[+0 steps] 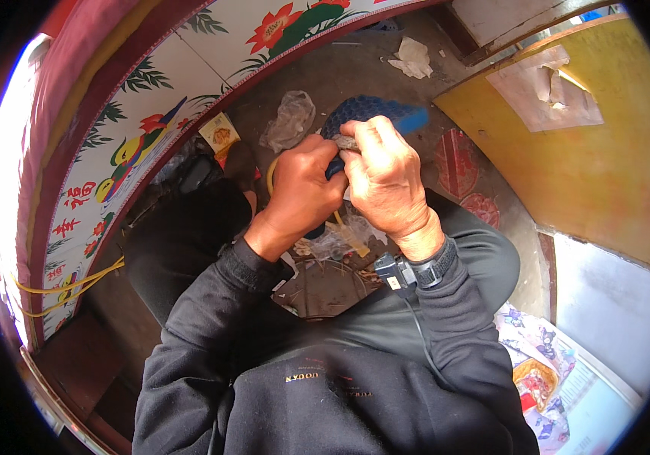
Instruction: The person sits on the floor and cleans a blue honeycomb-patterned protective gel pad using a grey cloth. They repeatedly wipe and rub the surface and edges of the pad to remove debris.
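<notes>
My left hand (306, 185) and my right hand (385, 170) meet in front of me, above my spread knees. Between the fingertips of my right hand is a small greyish, rough-looking piece (348, 142); what it is I cannot tell. My left fingers are curled round a dark blue thing (333, 168), mostly hidden by the hand. Behind both hands lies a blue textured item (359, 108) on the floor. Below them are a crumpled clear plastic bag (330, 242) and a yellowish strip (354, 242).
A crumpled clear bag (291, 122) and a yellow printed packet (220, 133) lie beyond my left hand. White paper (414, 57) is on the floor farther off. A floral-printed panel (188, 74) curves along the left; a yellow board (604, 148) stands at the right.
</notes>
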`<action>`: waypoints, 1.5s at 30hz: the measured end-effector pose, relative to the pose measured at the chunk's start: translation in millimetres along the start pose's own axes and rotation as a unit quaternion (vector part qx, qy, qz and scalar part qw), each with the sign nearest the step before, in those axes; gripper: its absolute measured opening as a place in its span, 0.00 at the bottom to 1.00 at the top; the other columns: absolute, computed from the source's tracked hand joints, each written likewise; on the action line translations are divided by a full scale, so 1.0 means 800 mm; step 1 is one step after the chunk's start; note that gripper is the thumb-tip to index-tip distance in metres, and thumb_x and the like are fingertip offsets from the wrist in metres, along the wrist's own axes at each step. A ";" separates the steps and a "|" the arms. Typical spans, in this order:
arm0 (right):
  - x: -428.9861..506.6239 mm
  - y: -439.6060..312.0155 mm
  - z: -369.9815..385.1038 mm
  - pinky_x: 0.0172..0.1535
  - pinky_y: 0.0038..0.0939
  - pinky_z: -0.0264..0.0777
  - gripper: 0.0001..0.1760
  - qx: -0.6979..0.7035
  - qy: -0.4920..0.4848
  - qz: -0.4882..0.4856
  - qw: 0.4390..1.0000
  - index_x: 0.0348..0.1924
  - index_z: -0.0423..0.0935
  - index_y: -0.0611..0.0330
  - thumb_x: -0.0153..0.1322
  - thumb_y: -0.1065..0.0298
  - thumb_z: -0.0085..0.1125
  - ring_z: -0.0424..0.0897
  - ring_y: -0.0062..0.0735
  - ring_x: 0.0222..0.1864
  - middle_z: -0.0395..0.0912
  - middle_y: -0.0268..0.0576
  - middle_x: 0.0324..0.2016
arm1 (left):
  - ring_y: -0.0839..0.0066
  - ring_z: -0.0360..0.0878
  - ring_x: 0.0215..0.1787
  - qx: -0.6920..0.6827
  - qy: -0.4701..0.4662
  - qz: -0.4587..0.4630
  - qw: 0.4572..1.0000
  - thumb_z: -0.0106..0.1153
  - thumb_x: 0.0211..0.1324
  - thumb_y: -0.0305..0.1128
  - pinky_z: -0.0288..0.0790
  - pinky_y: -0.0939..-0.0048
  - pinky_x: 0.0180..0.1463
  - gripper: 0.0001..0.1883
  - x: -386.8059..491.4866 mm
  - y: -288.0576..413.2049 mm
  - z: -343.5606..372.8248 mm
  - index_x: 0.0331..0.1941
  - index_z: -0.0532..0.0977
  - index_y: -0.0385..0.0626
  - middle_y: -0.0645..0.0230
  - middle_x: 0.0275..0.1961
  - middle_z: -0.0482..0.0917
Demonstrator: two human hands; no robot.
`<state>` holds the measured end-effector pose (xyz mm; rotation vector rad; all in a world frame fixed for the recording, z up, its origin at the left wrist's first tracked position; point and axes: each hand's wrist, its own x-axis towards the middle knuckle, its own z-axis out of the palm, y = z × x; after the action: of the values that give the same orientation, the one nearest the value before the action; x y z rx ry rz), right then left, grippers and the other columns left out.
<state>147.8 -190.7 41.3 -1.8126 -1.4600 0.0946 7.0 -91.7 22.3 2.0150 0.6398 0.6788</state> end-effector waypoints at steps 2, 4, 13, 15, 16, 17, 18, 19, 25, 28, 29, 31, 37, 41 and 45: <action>0.006 0.012 0.002 0.52 0.53 0.85 0.14 -0.009 0.002 -0.001 1.000 0.53 0.85 0.61 0.74 0.77 0.66 0.88 0.63 0.48 0.83 0.55 0.46 | 0.45 0.88 0.41 -0.003 0.013 0.006 1.000 0.71 0.54 0.22 0.79 0.51 0.43 0.11 -0.003 0.001 -0.002 0.43 0.87 0.36 0.50 0.40 0.86; 0.017 0.021 0.000 0.52 0.54 0.85 0.14 -0.043 -0.005 0.002 0.999 0.52 0.83 0.60 0.72 0.77 0.65 0.87 0.63 0.48 0.82 0.54 0.46 | 0.47 0.89 0.41 -0.007 0.029 0.013 0.999 0.71 0.54 0.22 0.80 0.53 0.43 0.14 -0.005 0.002 -0.002 0.47 0.89 0.36 0.51 0.40 0.86; 0.015 0.010 0.002 0.47 0.51 0.86 0.08 0.129 -0.021 0.055 0.990 0.47 0.80 0.67 0.75 0.79 0.64 0.91 0.63 0.43 0.89 0.59 0.40 | 0.59 0.91 0.41 0.022 0.035 0.015 0.999 0.72 0.57 0.18 0.82 0.63 0.46 0.16 -0.008 -0.004 -0.008 0.51 0.88 0.32 0.51 0.41 0.88; 0.020 0.020 0.001 0.48 0.58 0.85 0.12 0.017 0.010 0.053 0.998 0.49 0.78 0.65 0.72 0.79 0.62 0.89 0.71 0.45 0.87 0.62 0.44 | 0.58 0.91 0.40 0.011 0.025 0.055 0.998 0.72 0.57 0.18 0.82 0.63 0.47 0.16 -0.011 -0.003 -0.003 0.50 0.87 0.30 0.51 0.41 0.88; 0.021 0.024 0.000 0.47 0.59 0.85 0.11 -0.043 0.022 0.049 0.998 0.49 0.77 0.64 0.73 0.78 0.62 0.89 0.70 0.45 0.87 0.62 0.44 | 0.57 0.91 0.39 0.004 0.011 0.055 0.998 0.72 0.57 0.17 0.82 0.63 0.46 0.16 -0.011 -0.003 -0.002 0.50 0.87 0.29 0.51 0.40 0.88; 0.023 0.026 0.000 0.45 0.57 0.84 0.07 -0.088 0.047 0.074 0.992 0.46 0.79 0.68 0.76 0.78 0.66 0.89 0.71 0.43 0.88 0.62 0.42 | 0.57 0.91 0.39 0.004 0.025 0.043 0.999 0.72 0.57 0.17 0.82 0.63 0.46 0.16 -0.011 -0.003 -0.001 0.51 0.87 0.30 0.51 0.40 0.87; 0.021 0.026 0.001 0.46 0.57 0.84 0.07 -0.034 0.045 0.088 0.994 0.46 0.79 0.67 0.76 0.78 0.65 0.89 0.71 0.43 0.87 0.63 0.43 | 0.57 0.90 0.39 0.003 0.034 0.037 0.999 0.72 0.57 0.17 0.82 0.63 0.46 0.16 -0.011 -0.004 -0.001 0.51 0.87 0.30 0.51 0.40 0.87; 0.021 0.028 0.002 0.46 0.57 0.84 0.07 0.010 0.038 0.152 0.988 0.46 0.80 0.67 0.76 0.78 0.65 0.89 0.71 0.44 0.86 0.64 0.43 | 0.57 0.90 0.39 0.002 0.042 0.032 0.999 0.72 0.57 0.17 0.82 0.63 0.46 0.16 -0.011 -0.003 0.000 0.51 0.87 0.30 0.51 0.40 0.87; 0.012 0.041 0.005 0.46 0.60 0.84 0.11 -0.125 0.003 0.096 0.988 0.47 0.80 0.64 0.72 0.80 0.64 0.89 0.72 0.44 0.87 0.63 0.43 | 0.63 0.88 0.37 -0.020 0.026 0.060 0.998 0.73 0.60 0.18 0.80 0.65 0.43 0.14 -0.013 0.004 -0.008 0.50 0.87 0.31 0.55 0.38 0.85; 0.017 0.080 -0.019 0.47 0.53 0.85 0.07 -0.091 0.059 0.138 0.984 0.47 0.82 0.66 0.76 0.77 0.67 0.90 0.64 0.42 0.89 0.61 0.39 | 0.70 0.86 0.36 -0.012 0.028 0.036 0.999 0.74 0.62 0.20 0.79 0.67 0.42 0.13 -0.008 0.008 -0.014 0.50 0.87 0.31 0.57 0.38 0.85; 0.017 0.090 -0.028 0.47 0.47 0.86 0.07 -0.042 0.077 0.178 0.980 0.46 0.83 0.66 0.77 0.76 0.69 0.91 0.57 0.41 0.90 0.58 0.39 | 0.71 0.86 0.37 -0.005 0.033 0.025 0.999 0.75 0.62 0.21 0.78 0.68 0.42 0.13 -0.007 0.010 -0.017 0.50 0.87 0.31 0.57 0.38 0.86; 0.015 0.100 -0.049 0.47 0.38 0.84 0.07 0.036 0.129 0.151 0.980 0.47 0.86 0.67 0.77 0.75 0.72 0.90 0.39 0.40 0.91 0.51 0.39 | 0.74 0.85 0.37 -0.021 0.023 -0.022 0.999 0.75 0.63 0.22 0.78 0.68 0.42 0.13 -0.006 0.014 -0.021 0.50 0.87 0.31 0.59 0.39 0.86; 0.019 0.089 -0.099 0.27 0.16 0.62 0.08 0.344 0.165 0.325 0.865 0.52 0.91 0.64 0.81 0.77 0.68 0.77 0.08 0.31 0.88 0.29 0.37 | 0.76 0.84 0.37 -0.042 0.019 -0.036 0.998 0.76 0.63 0.25 0.78 0.68 0.42 0.13 -0.001 0.020 -0.018 0.49 0.88 0.32 0.61 0.40 0.87; 0.017 0.080 -0.113 0.40 0.24 0.73 0.05 0.208 0.139 0.249 0.936 0.49 0.89 0.66 0.81 0.77 0.68 0.80 0.15 0.37 0.88 0.31 0.38 | 0.75 0.85 0.37 -0.035 0.004 -0.051 0.998 0.77 0.63 0.25 0.78 0.68 0.42 0.13 -0.002 0.019 -0.017 0.49 0.88 0.32 0.60 0.41 0.88; 0.022 0.076 -0.116 0.51 0.30 0.77 0.04 0.140 0.150 0.209 0.956 0.48 0.86 0.67 0.81 0.77 0.70 0.81 0.20 0.42 0.87 0.33 0.38 | 0.75 0.85 0.37 -0.028 0.010 -0.027 0.999 0.77 0.63 0.24 0.77 0.68 0.42 0.12 -0.002 0.016 -0.014 0.48 0.88 0.32 0.60 0.40 0.87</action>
<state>249.1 -225.6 75.4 -1.7798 -0.7938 0.2169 0.7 -92.0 38.1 1.9352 0.6775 0.6785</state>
